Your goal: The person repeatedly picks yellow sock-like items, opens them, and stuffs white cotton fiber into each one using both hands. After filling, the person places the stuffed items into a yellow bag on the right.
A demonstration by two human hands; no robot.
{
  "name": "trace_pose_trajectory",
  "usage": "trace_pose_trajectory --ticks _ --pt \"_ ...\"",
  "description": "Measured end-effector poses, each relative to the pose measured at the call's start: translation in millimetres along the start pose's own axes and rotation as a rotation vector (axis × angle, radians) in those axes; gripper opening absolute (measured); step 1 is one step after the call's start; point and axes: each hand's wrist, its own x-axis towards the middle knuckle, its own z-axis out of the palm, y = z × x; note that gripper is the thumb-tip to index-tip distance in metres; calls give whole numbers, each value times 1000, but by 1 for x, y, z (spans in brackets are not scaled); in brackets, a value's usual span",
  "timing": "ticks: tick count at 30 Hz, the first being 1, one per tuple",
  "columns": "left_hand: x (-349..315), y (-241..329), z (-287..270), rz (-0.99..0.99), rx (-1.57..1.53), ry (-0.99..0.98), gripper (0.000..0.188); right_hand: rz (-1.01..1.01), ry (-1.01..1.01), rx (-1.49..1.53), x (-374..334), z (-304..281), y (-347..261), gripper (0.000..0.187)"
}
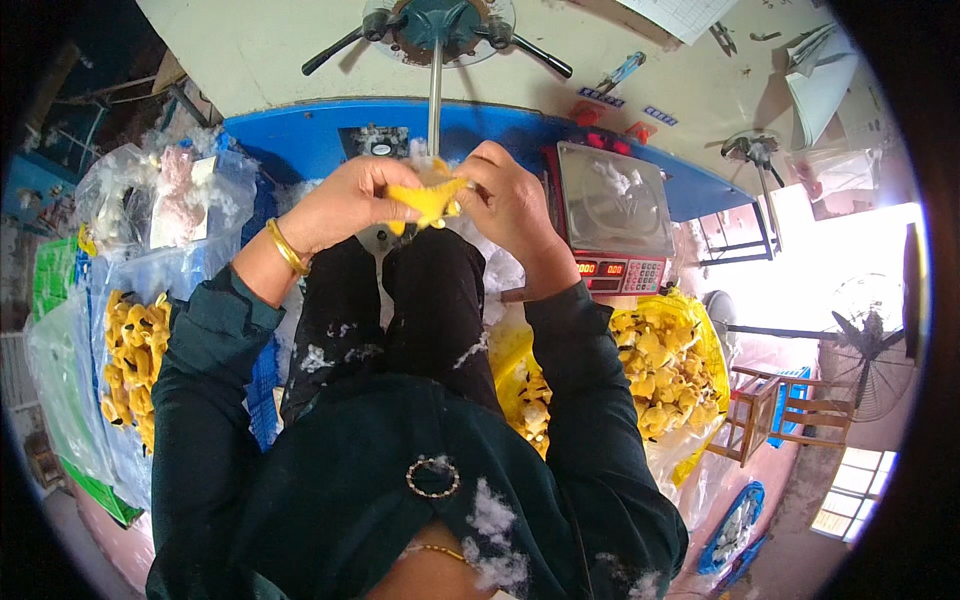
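Pinching yellow plush toy (430,203) between both, left hand (345,200) and right hand (512,195) closed on its sides

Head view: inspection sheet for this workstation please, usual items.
Surface: blue-edged machine bench, white fibre fluff scattered on it.
Job's things: small yellow plush toy skin held up at a thin metal tube.
Clutter: digital weighing scale with steel pan; clear bag of yellow plush toys on the left; yellow bag of stuffed yellow toys on the right.
Grippers: left hand and right hand both pinch the skin.
Cables: nothing seen.
Surroundings: standing fan, wooden stool.
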Motion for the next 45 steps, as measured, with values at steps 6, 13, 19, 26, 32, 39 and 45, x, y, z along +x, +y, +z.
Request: trace_pose_trajectory --ticks 6,13,19,26,32,39,45 --pt "4 5 -5 137 178 -27 17 -24 33 -72 0 2 3 11" --pt "25 16 5 522 945 399 20 46 175 -258 13 -5 13 9" --pt "30 10 11 571 1128 535 20 44 185 -325 5 -1 0 11" --pt "52 6 -10 593 1162 552 15 122 131 -356 9 13 -36 13" --pt "64 15 -20 594 1137 704 11 143 176 -273 21 19 -29 16" --pt "60 21 -2 180 828 386 36 179 75 -54 22 22 -9 28" --pt "86 10 -17 235 645 342 30 350 -127 366 -6 5 -37 28"
